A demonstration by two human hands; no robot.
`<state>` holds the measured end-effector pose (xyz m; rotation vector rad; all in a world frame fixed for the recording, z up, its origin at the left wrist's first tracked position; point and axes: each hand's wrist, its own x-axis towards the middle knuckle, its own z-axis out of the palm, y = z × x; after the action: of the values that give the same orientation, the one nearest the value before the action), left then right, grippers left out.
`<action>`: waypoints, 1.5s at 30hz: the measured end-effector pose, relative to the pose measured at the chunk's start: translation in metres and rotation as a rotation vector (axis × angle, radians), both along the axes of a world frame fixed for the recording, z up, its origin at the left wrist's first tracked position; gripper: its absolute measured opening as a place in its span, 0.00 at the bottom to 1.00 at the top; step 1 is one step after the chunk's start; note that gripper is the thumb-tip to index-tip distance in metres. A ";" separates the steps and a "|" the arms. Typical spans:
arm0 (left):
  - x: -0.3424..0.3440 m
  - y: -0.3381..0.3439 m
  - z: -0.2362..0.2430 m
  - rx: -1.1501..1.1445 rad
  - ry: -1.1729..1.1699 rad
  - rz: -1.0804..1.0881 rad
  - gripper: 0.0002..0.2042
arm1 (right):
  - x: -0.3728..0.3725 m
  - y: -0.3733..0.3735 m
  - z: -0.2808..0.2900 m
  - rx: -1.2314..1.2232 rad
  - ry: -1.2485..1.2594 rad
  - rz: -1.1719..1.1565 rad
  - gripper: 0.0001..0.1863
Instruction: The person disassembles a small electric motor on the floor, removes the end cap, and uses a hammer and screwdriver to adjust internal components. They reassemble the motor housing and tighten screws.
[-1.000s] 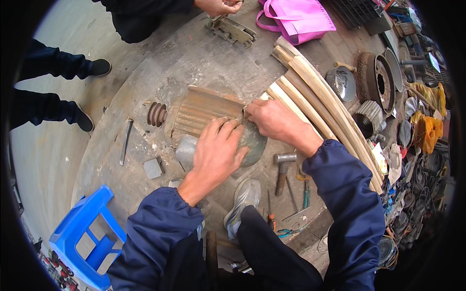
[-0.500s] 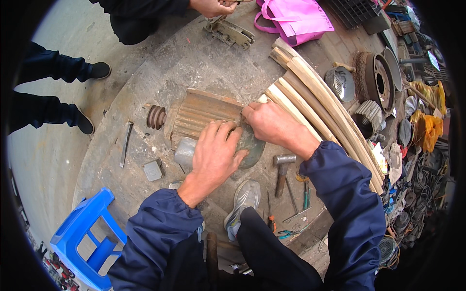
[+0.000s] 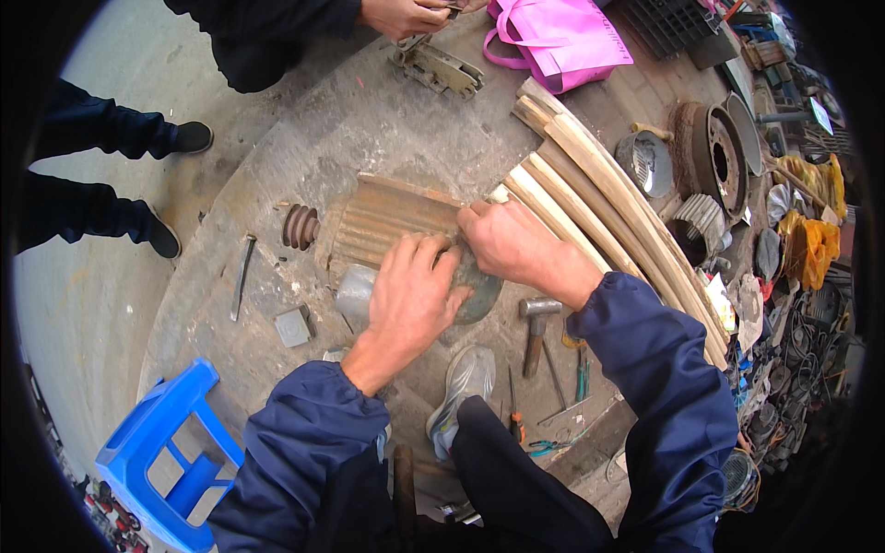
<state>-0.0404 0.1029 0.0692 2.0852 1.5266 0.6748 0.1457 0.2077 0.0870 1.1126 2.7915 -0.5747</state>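
Observation:
A rusty ribbed metal housing (image 3: pixel 378 226), like a motor casing, lies on the concrete before me. My left hand (image 3: pixel 412 288) rests on its near end with fingers stretched out, next to a grey rounded metal part (image 3: pixel 355 293). My right hand (image 3: pixel 516 241) is closed in a fist at the housing's right corner; what its fingers grip is hidden. Below both hands a dark greenish rounded surface (image 3: pixel 479 297) shows in part. A hammer (image 3: pixel 536 336) lies to the right of my shoe.
Wooden strips (image 3: pixel 608 217) are stacked at right. A blue stool (image 3: pixel 171 452) stands lower left. A chisel-like bar (image 3: pixel 242 278), a ribbed pulley (image 3: pixel 300 227), a small grey box (image 3: pixel 293 326) and a screwdriver (image 3: pixel 516 419) lie around. Another person's hands (image 3: pixel 410 14) work beside a pink bag (image 3: pixel 558 41).
My hands stay in nearly the same places, the right one shifting very slightly. The whole view has moved a little. More of the other person's hands shows at the top.

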 end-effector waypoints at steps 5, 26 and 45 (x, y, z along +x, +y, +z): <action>0.000 0.000 0.000 0.026 0.003 0.002 0.29 | -0.001 -0.002 0.002 -0.026 -0.013 -0.057 0.10; -0.001 -0.001 -0.002 0.009 -0.009 -0.004 0.29 | -0.005 0.010 -0.003 -0.103 -0.111 -0.020 0.13; -0.001 -0.001 -0.003 0.013 -0.013 -0.008 0.29 | 0.002 0.022 -0.018 -0.210 -0.078 -0.044 0.14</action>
<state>-0.0415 0.1023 0.0660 2.0917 1.5094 0.6963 0.1478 0.2300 0.0695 1.1290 2.5751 -0.7898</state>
